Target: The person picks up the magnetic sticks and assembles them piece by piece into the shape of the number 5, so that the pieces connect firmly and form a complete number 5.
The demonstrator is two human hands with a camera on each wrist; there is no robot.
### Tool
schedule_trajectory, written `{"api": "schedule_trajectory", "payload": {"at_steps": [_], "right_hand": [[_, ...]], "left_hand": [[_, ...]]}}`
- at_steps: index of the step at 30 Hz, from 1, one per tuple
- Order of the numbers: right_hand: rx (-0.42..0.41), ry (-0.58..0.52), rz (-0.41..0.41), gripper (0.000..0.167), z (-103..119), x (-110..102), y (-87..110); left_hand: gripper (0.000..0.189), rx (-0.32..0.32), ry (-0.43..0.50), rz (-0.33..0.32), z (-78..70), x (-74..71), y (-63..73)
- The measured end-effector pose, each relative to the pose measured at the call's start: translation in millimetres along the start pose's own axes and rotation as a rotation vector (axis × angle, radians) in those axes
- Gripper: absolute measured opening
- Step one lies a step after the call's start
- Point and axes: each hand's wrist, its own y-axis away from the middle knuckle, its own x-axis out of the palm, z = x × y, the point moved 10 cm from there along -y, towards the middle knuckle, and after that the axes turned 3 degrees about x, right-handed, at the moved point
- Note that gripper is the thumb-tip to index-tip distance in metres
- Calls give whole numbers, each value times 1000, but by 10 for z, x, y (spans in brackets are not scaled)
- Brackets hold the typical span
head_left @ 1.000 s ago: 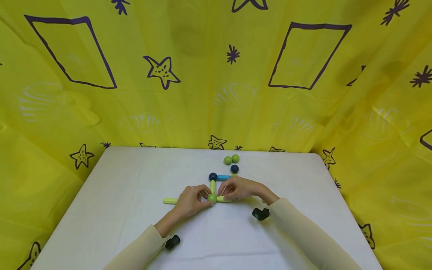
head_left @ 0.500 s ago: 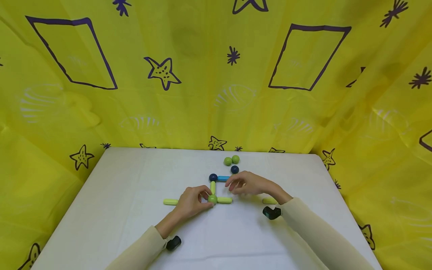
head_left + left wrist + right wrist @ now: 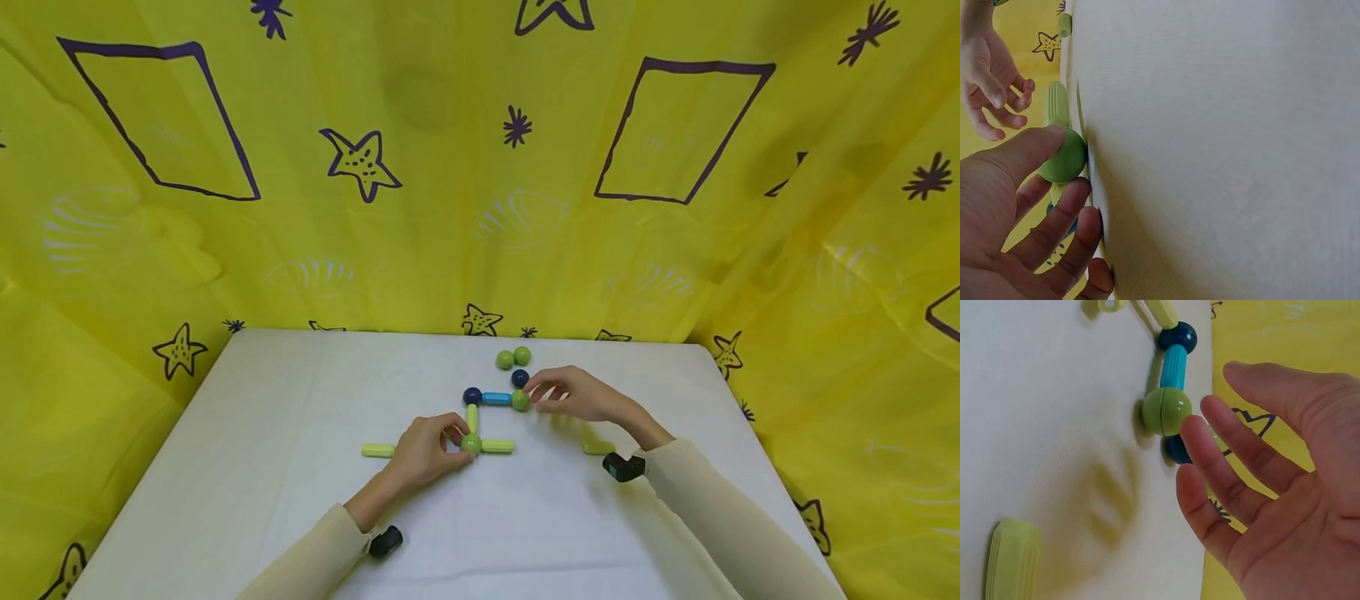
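My left hand (image 3: 427,450) pinches a green ball (image 3: 1063,159) between thumb and fingertips, low over the white table. One yellow-green stick (image 3: 498,447) points right from this ball, and another stick (image 3: 472,418) runs back to a dark blue ball (image 3: 472,397). A blue stick (image 3: 497,399) links that dark ball to a second green ball (image 3: 1167,411). Just right of the second green ball hovers my right hand (image 3: 579,395), fingers loosely bent and holding nothing. Behind that ball sits another dark blue ball (image 3: 520,378); whether the two touch I cannot tell.
Two loose green balls (image 3: 506,360) lie farther back. One yellow-green stick (image 3: 377,450) lies left of the left hand, and another loose stick (image 3: 598,447) lies beneath the right forearm. A yellow curtain (image 3: 435,250) surrounds the white table (image 3: 300,392).
My right hand has let go of the right-pointing yellow-green stick and moved back and right, uncovering the second green ball. The left hand keeps its pinch in the same spot.
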Motion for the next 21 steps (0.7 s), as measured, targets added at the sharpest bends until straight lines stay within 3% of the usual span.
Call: {"api": "schedule_trajectory", "payload": {"at_steps": [7,12,21], "right_hand": [[-39,30,-118,29,-27,-123,-64],[-21,12,-176,30,-97,-165,-140],[91,-38,-247,33,-326,-190,-262]], "left_hand": [[25,-5,-1,3,15,6,2],[25,-11,-3,5,24,10,1],[25,-18,2,13,38,11,-1]]}}
